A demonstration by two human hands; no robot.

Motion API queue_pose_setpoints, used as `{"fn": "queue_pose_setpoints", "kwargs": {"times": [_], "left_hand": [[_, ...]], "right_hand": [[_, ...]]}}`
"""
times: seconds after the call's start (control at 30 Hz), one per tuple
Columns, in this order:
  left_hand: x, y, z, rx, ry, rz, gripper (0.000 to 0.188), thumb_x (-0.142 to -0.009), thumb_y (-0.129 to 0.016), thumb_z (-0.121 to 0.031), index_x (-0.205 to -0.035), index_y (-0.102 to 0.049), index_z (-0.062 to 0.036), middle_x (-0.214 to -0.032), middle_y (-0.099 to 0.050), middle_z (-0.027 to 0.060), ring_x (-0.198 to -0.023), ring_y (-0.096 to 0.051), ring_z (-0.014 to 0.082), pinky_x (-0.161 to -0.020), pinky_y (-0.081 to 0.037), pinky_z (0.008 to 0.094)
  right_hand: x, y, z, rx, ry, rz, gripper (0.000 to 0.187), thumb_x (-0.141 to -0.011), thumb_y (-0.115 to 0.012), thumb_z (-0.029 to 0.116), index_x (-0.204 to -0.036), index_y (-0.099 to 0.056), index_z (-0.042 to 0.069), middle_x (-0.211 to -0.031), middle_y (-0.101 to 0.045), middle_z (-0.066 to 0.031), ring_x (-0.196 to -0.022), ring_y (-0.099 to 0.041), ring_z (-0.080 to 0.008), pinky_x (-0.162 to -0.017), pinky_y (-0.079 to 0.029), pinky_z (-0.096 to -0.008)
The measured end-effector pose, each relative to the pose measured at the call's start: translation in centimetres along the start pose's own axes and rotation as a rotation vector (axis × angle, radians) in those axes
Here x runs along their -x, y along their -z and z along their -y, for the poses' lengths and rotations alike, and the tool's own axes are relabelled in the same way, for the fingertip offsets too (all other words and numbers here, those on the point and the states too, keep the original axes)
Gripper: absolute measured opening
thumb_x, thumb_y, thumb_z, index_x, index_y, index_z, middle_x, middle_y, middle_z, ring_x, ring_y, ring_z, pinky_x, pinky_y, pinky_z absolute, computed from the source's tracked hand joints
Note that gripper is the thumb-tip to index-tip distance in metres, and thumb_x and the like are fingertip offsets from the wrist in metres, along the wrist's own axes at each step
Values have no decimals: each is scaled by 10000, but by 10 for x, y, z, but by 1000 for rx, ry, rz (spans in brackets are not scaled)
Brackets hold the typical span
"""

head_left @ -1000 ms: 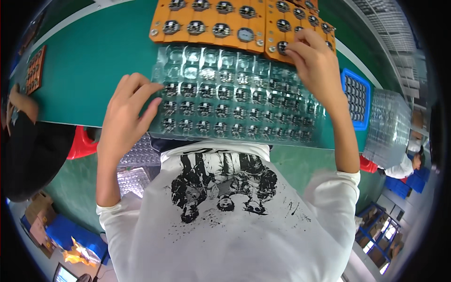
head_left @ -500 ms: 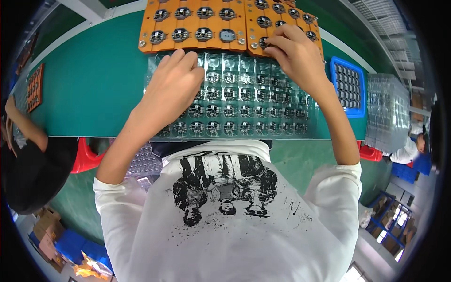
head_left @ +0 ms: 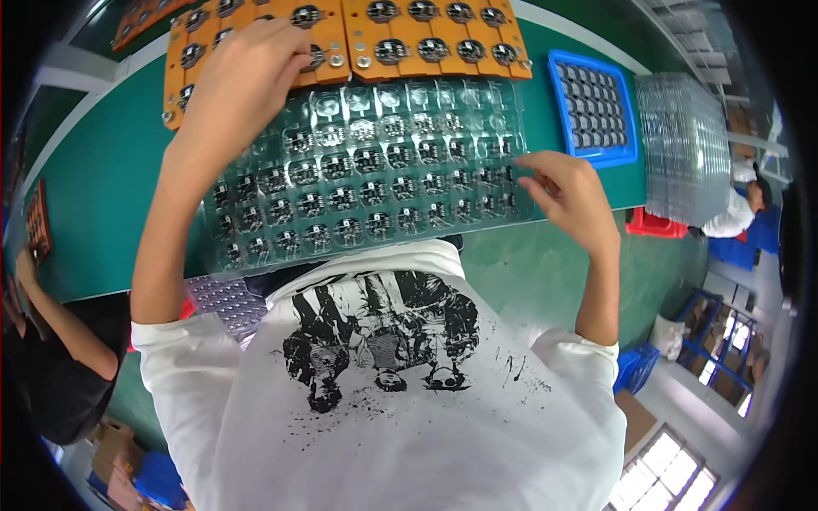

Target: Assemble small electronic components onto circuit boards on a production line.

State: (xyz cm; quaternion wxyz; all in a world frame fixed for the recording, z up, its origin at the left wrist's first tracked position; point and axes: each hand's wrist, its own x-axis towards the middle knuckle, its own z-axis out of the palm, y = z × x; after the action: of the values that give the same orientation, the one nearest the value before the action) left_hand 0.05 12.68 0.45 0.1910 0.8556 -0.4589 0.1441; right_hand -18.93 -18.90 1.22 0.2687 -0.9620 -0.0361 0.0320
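My left hand is over the left orange fixture plate, its thumb and fingers pinched together beside a round electronic part in the plate's corner. Whatever lies between those fingertips is hidden. At the right edge of the clear plastic blister tray, my right hand hovers with fingers bent and the fingertips apart, nothing visible between them. Small round circuit parts fill most pockets of the tray; several pockets in the far row look bare. A second orange plate holds more round parts.
To the right, a blue tray holds rows of dark round parts, beside a tall stack of clear trays. A co-worker's arm reaches to another orange plate at far left. The green table's near edge runs by my waist.
My right hand has left the right orange plate and come down to the tray's right edge. My left hand has moved from the tray up onto the left plate. The view has shifted.
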Motion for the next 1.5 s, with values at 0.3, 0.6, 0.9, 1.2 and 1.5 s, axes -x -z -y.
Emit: {"fn": "queue_pose_setpoints", "kwargs": {"times": [0.3, 0.6, 0.9, 1.2, 1.5], "left_hand": [[6, -17, 1, 126, 36, -129, 82, -841, -648, -59, -853, -599, 5, -804, -597, 123, -788, -586, 324, -690, -467, 409], [6, -23, -2, 66, -18, -218, 90, -817, -658, -59, -805, -581, -13, -753, -574, 98, -751, -583, 300, -694, -458, 396], [1, -18, -3, 62, -48, -80, 86, -824, -646, -69, -780, -621, 0, -787, -572, 99, -796, -579, 285, -736, -458, 406], [0, -14, 1, 116, 56, -41, 96, -836, -656, -78, -783, -645, 2, -790, -577, 96, -814, -566, 292, -726, -427, 411], [7, 13, 4, 40, 75, -94, 206, -823, -689, -127, -994, -637, -24, -855, -607, 85, -840, -577, 272, -745, -432, 384]], "right_hand": [[-27, 6, 0, 230, 243, -32, 92, -783, -680, -2, -874, -688, 7, -673, -554, -115, -549, -516, -235, -518, -407, -339], [-100, 18, 52, 91, 524, -214, 82, -815, -667, -7, -890, -654, -35, -701, -556, -98, -549, -515, -208, -507, -405, -315], [-54, 24, 30, 94, 347, -151, 89, -796, -678, -28, -883, -661, -26, -677, -536, -98, -542, -509, -190, -498, -385, -303], [-11, 2, -6, 220, 204, -114, 99, -778, -695, 12, -877, -688, 15, -683, -546, -109, -570, -535, -272, -517, -410, -369], [-26, 8, -11, 20, 51, 71, 153, -791, -671, 6, -944, -676, 12, -692, -569, -75, -558, -540, -208, -517, -417, -321]]}}
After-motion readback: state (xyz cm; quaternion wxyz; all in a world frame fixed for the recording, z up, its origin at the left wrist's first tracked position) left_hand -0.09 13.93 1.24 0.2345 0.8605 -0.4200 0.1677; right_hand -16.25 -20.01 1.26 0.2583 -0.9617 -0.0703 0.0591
